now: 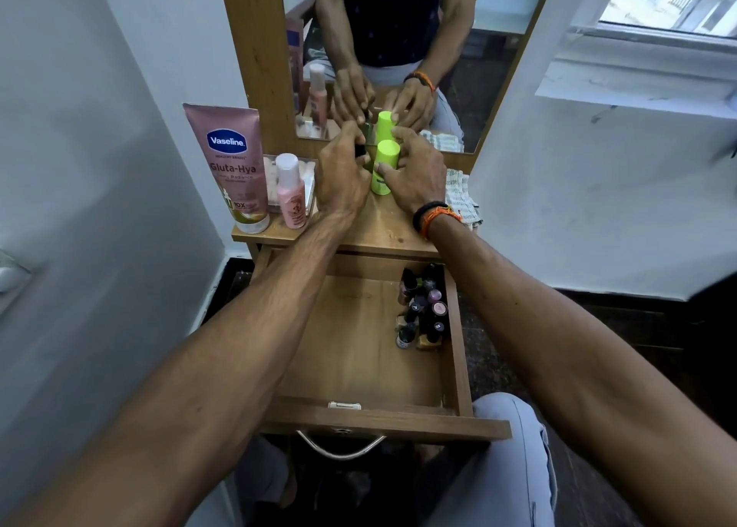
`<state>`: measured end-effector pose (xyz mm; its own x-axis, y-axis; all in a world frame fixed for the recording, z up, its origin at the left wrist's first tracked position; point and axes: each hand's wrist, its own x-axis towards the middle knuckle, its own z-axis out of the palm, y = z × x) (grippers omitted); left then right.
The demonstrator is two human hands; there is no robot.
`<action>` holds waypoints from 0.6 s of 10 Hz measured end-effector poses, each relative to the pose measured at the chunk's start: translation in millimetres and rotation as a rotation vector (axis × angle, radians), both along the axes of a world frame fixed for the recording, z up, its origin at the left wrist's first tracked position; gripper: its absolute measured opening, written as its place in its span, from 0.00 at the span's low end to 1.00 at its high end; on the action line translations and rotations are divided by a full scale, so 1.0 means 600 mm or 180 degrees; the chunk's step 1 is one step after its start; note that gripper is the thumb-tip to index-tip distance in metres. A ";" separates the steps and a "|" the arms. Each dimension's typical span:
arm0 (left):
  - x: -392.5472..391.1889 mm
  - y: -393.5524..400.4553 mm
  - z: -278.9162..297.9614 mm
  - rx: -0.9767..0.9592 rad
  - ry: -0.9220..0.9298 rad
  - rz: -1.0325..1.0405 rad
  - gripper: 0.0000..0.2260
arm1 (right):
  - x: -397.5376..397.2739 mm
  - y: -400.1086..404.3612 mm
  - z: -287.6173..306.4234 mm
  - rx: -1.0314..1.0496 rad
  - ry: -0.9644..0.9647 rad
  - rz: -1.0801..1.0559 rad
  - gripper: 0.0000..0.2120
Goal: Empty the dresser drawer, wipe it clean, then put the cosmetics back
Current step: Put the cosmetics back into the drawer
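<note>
A person's two hands meet at the far edge of a wooden dresser top (383, 227), before its mirror (470, 47). The right hand (418, 175) grips an upright lime-green bottle (385, 167); the left hand (343, 175) pinches a small dark item, too hidden to identify. To the left stand a pink Vaseline tube (235, 167) and a small pink bottle (291, 191). A checked cloth (462, 199) lies at right. In the open drawer (359, 347) below, nail polish bottles (424, 307) cluster against the right wall.

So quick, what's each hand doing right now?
Left hand: curled around a small dark item; what it is cannot be told.
Right hand: holding the lime-green bottle upright on the dresser top.
</note>
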<state>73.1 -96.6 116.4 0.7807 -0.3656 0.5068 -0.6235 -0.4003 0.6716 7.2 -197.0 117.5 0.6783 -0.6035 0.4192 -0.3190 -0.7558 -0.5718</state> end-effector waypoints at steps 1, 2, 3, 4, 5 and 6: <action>-0.005 0.014 0.002 -0.0004 0.0051 -0.0127 0.09 | -0.011 0.003 0.000 0.0052 -0.0023 -0.0032 0.26; -0.016 0.025 0.003 -0.0098 0.0028 -0.0231 0.08 | -0.028 0.007 0.003 0.0093 -0.0095 -0.0032 0.23; -0.033 0.041 0.008 -0.0109 -0.0073 -0.0311 0.08 | -0.050 0.009 0.011 0.0154 -0.0179 0.0009 0.21; -0.041 0.054 0.012 -0.0139 -0.0045 -0.0448 0.08 | -0.076 0.012 0.021 0.0143 -0.0235 0.0000 0.20; -0.055 0.070 0.017 -0.0170 0.0086 -0.0608 0.09 | -0.105 0.019 0.030 0.0126 -0.0259 0.0004 0.21; -0.073 0.091 0.018 -0.0154 0.0177 -0.0728 0.09 | -0.134 0.032 0.036 0.0128 -0.0290 0.0049 0.21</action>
<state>29.1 -41.8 127.0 0.7076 -0.5123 0.4867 -0.6558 -0.2194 0.7224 -72.9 -177.8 138.9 0.6477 -0.6110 0.4551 -0.2530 -0.7360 -0.6280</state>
